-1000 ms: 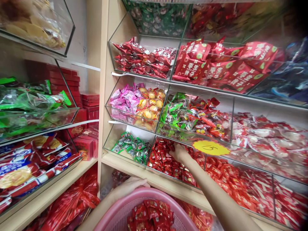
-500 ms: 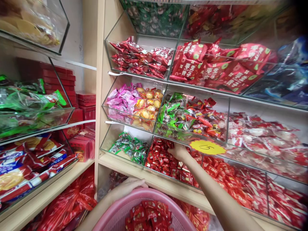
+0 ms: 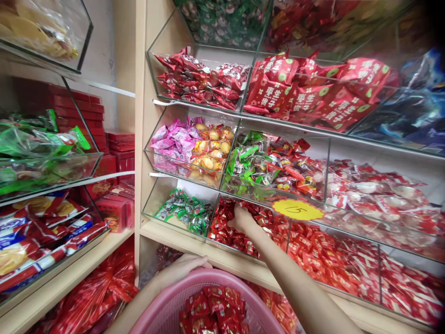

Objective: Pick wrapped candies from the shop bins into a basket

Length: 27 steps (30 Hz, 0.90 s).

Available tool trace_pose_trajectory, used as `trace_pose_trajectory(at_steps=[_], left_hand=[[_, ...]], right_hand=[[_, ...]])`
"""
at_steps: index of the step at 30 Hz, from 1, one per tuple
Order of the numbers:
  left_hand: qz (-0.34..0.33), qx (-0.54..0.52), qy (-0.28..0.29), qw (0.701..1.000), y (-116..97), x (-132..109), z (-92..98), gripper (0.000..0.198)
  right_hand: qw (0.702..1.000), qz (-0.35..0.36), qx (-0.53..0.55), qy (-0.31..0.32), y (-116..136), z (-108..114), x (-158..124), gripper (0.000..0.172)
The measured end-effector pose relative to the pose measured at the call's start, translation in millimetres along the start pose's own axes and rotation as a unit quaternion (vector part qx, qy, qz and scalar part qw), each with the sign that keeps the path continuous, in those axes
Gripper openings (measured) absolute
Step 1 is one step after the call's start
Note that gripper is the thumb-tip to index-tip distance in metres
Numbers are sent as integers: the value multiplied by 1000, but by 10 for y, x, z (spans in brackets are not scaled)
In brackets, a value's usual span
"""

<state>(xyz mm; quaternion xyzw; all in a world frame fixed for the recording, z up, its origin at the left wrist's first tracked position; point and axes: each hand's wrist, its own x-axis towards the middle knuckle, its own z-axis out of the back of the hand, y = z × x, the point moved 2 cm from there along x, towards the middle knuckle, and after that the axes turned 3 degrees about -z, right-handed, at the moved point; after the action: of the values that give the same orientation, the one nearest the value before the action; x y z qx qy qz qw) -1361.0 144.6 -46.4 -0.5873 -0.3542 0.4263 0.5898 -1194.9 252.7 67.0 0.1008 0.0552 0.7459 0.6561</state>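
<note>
My right hand [image 3: 240,219] reaches into a clear bin of small red-wrapped candies [image 3: 253,246] on the low shelf. Its thumb points left, and its other fingers are hidden behind the hand and among the wrappers, so I cannot tell whether it grips any. Over the far left rim of a pink plastic basket [image 3: 153,301] lies my left hand [image 3: 189,265], closed on that rim. Inside the basket is a pile of red packets [image 3: 215,306]. The basket is close in front of the shelf edge.
Left of my right hand is a bin of green-wrapped candies [image 3: 187,211]; orange-red packets [image 3: 313,250] fill the bin on its right. A yellow price tag [image 3: 297,209] hangs just above my forearm. A wooden upright [image 3: 139,139] divides the shelves.
My right hand has shifted left within the red candy bin, and more of it shows. My left hand still holds the basket rim. The view has moved slightly.
</note>
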Motion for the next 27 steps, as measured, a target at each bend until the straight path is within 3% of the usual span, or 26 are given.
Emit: trace_pose_trajectory(at_steps=[9,14,20,27], left_hand=[[-2,13,1,1000,-30,15,-18,48],[-10,19,7,1000,-28,9,-22,48],[6,-3,28,1000,-26,20,-25,52],[5,-9,37,999,-6,39,-28,48]], right_hand=[[995,94,33,16,-207,137,-144,42],[990,136,24,37,-152,17,-249,27],[992,121,0,41,-77,-153,-312,45],[992,118,10,37,-160,-124,-257,41]])
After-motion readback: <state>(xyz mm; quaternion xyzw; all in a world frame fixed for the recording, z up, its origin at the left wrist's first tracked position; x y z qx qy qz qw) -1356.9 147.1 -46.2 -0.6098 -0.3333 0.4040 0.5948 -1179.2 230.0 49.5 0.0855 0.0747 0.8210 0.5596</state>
